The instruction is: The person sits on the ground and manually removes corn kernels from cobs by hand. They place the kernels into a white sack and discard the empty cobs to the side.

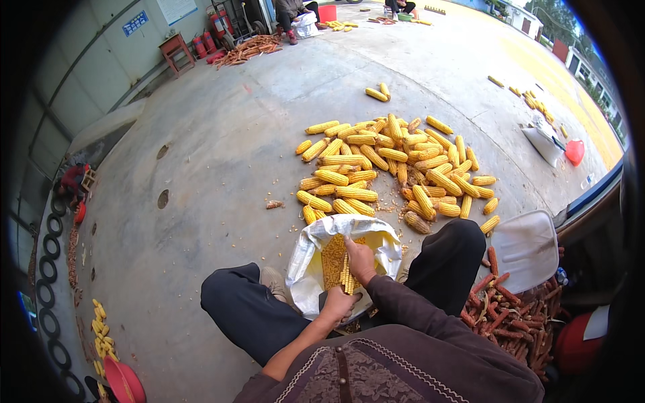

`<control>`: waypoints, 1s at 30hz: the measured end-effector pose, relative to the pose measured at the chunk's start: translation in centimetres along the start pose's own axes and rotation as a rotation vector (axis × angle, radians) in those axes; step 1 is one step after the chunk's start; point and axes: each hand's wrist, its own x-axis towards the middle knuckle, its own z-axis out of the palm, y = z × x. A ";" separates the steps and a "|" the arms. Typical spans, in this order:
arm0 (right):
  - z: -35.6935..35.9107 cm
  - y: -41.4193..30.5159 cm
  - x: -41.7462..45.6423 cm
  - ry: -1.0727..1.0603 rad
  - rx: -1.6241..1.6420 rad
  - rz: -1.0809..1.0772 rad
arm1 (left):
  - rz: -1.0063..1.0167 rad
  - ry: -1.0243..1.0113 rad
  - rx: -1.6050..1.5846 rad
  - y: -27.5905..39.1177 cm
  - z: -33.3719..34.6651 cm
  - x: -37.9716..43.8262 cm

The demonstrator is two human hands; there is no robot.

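Observation:
A yellow corn cob (346,276) stands out over the mouth of a white woven sack (308,262) between my knees. My left hand (338,305) is closed around the cob's lower end. Higher up, my right hand (360,259) grips the cob's upper part, its thumb along the top. Gaps show between some of the kernel rows. Loose corn kernels (332,252) fill the part of the sack that I can see. The sack's rim is rolled outward, and my forearms hide its near side. Both palms are hidden from view.
Beyond the sack lies a heap of unshelled corn cobs (383,153) on the concrete floor (227,151). Stripped red cobs (514,317) pile up at my right, beside a whitish plastic scoop-like panel (526,249). A red basin (124,380) stands far left. Other people sit farther off.

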 end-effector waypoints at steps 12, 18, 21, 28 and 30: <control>0.6 1.7 1.2 -0.139 0.611 0.608 | 0.068 -0.047 0.066 -1.1 -1.3 2.1; -3.6 -3.0 1.2 -0.241 0.359 0.581 | 0.393 0.388 0.711 -2.9 0.1 2.7; -3.0 -1.9 0.9 -0.190 0.397 0.509 | 0.420 0.122 0.381 -2.7 -0.3 2.9; -1.8 0.1 0.1 0.009 0.250 0.015 | -0.109 -0.285 -0.274 1.1 -1.5 -0.8; -1.4 0.4 0.0 -0.040 0.403 0.180 | -0.096 -0.308 -0.292 0.6 -1.9 -0.5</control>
